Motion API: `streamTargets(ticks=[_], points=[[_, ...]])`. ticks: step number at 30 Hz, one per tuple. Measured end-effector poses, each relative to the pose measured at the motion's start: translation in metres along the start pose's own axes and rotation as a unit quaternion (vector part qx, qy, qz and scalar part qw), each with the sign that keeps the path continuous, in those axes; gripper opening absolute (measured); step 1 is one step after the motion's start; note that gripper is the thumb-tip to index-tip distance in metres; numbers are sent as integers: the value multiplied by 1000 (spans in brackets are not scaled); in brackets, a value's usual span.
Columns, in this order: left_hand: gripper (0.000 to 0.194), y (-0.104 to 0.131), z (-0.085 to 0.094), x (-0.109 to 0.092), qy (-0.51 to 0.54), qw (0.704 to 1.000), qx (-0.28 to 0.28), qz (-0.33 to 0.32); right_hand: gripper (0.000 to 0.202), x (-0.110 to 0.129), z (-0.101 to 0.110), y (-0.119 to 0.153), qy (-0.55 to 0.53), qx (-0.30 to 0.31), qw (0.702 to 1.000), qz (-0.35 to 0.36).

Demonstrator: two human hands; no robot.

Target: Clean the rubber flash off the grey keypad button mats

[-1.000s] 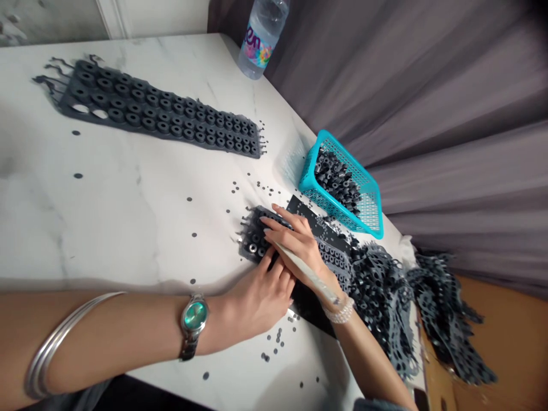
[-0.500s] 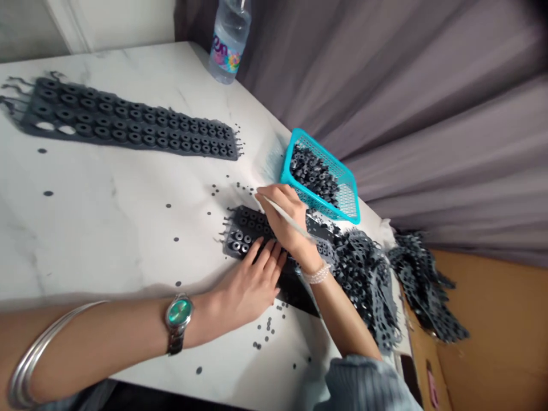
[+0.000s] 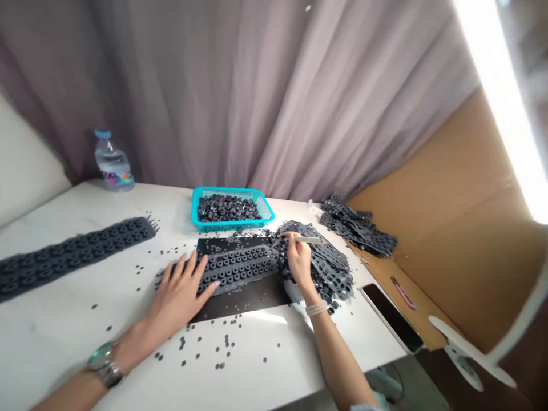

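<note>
My left hand (image 3: 180,291) lies flat with fingers spread on the left end of a dark grey moulded rubber strip (image 3: 240,269) bearing rows of small rings. The strip rests on a black mat (image 3: 257,294). Closed around a slim pale pen-like tool (image 3: 310,240), my right hand (image 3: 298,258) is at the strip's right end. Its fingers hide the tool's near tip. Beneath and behind that hand is a heap of perforated grey rubber sheets (image 3: 331,260) with loose black pieces. Small black discs (image 3: 226,342) are scattered over the mat and the white table.
A turquoise basket (image 3: 233,225) of small black rubber parts stands behind the mat. Another ringed strip (image 3: 77,254) lies at left, near a water bottle (image 3: 113,165). At right are more perforated sheets (image 3: 357,228), a phone (image 3: 391,317) and a pink-handled tool (image 3: 403,294) on cardboard.
The view has swung upward and levelled. My left hand now lies at the strip's left end; my right hand has moved from above the strip to the heap at its right, still holding the tool.
</note>
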State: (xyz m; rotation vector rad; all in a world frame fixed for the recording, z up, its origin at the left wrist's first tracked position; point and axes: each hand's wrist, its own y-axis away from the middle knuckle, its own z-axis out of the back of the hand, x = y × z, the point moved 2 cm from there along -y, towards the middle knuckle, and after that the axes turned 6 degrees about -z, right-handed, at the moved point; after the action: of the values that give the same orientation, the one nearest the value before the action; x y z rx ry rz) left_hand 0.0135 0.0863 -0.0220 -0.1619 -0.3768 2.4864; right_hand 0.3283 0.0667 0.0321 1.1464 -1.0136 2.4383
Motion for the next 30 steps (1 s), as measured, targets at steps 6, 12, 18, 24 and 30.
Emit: streamTargets(ticks=[6, 12, 18, 24, 30], points=[[66, -11, -3, 57, 85, 992, 50, 82, 52, -16, -1, -1, -54, 13, 998, -27], [33, -28, 18, 63, 78, 992, 44, 87, 35, -24, -11, 1, -69, 59, 996, -12], [19, -89, 94, 37, 74, 997, -37, 5, 30, -22, -18, 0, -67, 77, 995, 12], [25, -149, 180, -1, 75, 992, -79, -70, 56, -13, -22, 5, -80, 129, 987, 47], [25, -151, 223, -12, 117, 984, -129, -30, 17, -4, -29, 11, -118, 149, 981, 35]])
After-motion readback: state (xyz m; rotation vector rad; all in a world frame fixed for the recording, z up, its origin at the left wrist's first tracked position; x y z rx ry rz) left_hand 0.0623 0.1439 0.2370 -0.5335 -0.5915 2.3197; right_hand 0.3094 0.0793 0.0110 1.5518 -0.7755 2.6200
